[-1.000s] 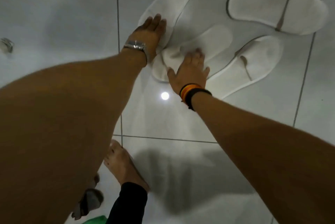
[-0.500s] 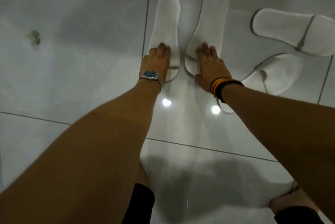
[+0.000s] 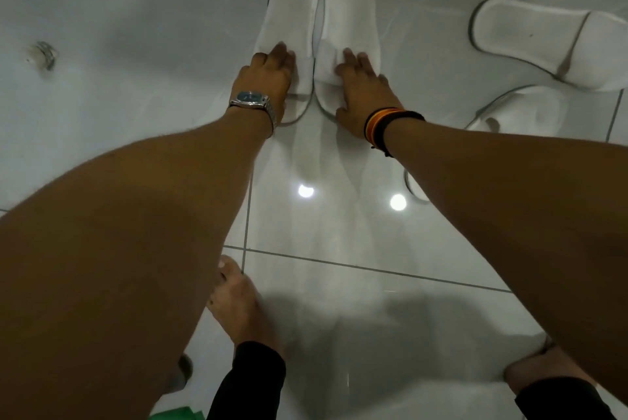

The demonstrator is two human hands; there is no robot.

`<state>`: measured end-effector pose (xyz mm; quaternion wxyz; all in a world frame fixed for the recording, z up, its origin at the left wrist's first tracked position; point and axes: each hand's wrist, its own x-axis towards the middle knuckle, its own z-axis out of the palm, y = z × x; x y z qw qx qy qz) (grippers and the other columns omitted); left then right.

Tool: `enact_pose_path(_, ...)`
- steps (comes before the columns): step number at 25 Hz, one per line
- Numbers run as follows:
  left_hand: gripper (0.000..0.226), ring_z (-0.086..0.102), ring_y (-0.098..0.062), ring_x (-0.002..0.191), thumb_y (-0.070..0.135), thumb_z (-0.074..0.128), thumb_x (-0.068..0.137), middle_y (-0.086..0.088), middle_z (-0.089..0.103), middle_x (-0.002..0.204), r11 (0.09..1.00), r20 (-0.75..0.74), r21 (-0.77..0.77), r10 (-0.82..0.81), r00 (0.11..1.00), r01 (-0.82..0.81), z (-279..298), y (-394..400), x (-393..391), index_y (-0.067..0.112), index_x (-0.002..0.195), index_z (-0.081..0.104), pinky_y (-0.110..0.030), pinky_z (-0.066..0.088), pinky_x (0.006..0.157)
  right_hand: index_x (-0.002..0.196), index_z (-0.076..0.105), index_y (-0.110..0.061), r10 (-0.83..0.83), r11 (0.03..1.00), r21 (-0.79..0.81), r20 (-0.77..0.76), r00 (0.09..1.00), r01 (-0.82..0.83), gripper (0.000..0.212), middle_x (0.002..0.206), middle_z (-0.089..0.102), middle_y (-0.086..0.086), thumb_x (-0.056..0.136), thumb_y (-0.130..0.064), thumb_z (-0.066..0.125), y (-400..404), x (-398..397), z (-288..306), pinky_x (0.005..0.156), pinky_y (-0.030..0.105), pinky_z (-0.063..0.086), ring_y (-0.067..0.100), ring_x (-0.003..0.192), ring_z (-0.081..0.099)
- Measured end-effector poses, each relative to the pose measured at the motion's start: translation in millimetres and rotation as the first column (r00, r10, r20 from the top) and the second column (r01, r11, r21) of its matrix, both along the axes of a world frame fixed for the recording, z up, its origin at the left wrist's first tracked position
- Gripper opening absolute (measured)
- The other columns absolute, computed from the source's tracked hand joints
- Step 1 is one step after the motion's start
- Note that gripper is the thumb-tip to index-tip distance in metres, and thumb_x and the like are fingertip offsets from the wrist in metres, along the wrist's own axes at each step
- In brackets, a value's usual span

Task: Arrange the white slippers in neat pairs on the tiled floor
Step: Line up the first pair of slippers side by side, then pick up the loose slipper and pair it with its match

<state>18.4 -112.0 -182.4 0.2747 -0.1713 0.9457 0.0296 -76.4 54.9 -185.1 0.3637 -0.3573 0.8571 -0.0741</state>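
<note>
Left hand (image 3: 272, 74) and right hand (image 3: 362, 86) lie flat, fingers spread, each pressing one slipper of the pair (image 3: 319, 11) on the tiled floor (image 3: 136, 28). That pair now sits closer, nearly touching and parallel. Two loose slippers (image 3: 543, 42) lie to the right.

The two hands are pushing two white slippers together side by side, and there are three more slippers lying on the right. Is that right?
Not quite. The head view shows only two more slippers on the right, not three: one far slipper and one near slipper partly hidden by the arm. The rest is right: the left hand and right hand press a left slipper and right slipper side by side.
</note>
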Motion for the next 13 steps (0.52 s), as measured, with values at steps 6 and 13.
enact_pose_path(6, 0.085, 0.034, -0.039, 0.144, -0.01, 0.061, 0.079, -0.02, 0.028, 0.16, 0.996, -0.2, 0.058, 0.084, 0.976, -0.073, 10, 49, 12, 0.004, 0.154, 0.024, -0.05, 0.039, 0.113, 0.154, 0.029, -0.012, -0.085, 0.996, -0.039, -0.078, 0.993, 0.082, 0.07, 0.169, 0.009, 0.009, 0.09, -0.013, 0.059, 40, -7, 17, 0.121, 0.056, 0.022, 0.029, 0.155, 0.009)
enact_pose_path(13, 0.063, 0.044, -0.034, 0.139, 0.004, 0.055, 0.09, -0.017, 0.04, 0.155, 0.87, -0.33, 0.479, 0.054, 0.942, 0.118, 30, 249, -41, 0.006, 0.15, 0.038, -0.04, 0.037, 0.114, 0.158, 0.016, -0.01, -0.304, 0.928, 0.13, -0.277, 0.911, 0.349, 0.075, 0.169, 0.007, 0.01, 0.094, -0.025, 0.051, 161, -104, 40, 0.118, 0.064, 0.021, 0.03, 0.155, 0.006)
